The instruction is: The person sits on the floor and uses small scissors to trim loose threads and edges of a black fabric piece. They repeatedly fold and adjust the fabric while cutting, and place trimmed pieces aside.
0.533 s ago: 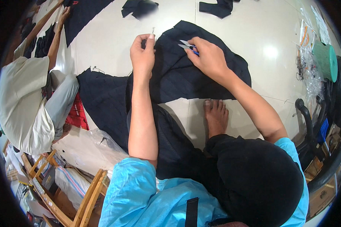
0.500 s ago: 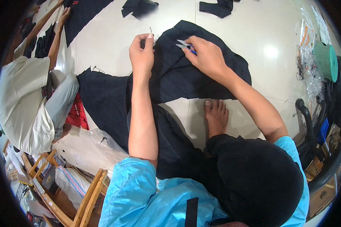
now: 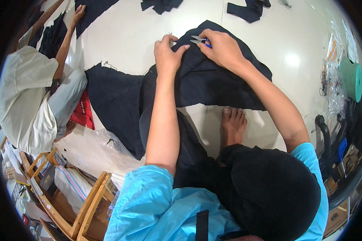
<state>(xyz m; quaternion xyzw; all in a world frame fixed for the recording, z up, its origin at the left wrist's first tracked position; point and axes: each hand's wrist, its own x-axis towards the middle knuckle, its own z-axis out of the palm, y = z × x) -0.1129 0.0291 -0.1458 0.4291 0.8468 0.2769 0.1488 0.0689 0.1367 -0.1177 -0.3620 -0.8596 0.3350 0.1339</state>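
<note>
A large piece of black cloth spreads across the floor and over my lap. My left hand is at its far left edge, thumb and forefinger spread apart. A small pale tuft, perhaps thread, shows beside its fingertips, too small to make out. My right hand is closed around small thread snips with blue handles, held over the cloth. Their two pointed blades stand apart, aimed left toward my left hand. Loose threads hang from the cloth's left corner.
A person in a pale shirt sits at the left, one hand on another black cloth. Black scraps lie at the far side. A green spool and clear plastic are at right, a wooden frame at lower left.
My left hand has opened from a pinch holding up a thread-like bit and now sits lower on the cloth's edge. The snips remain in my right hand. The whole view has shifted slightly.
</note>
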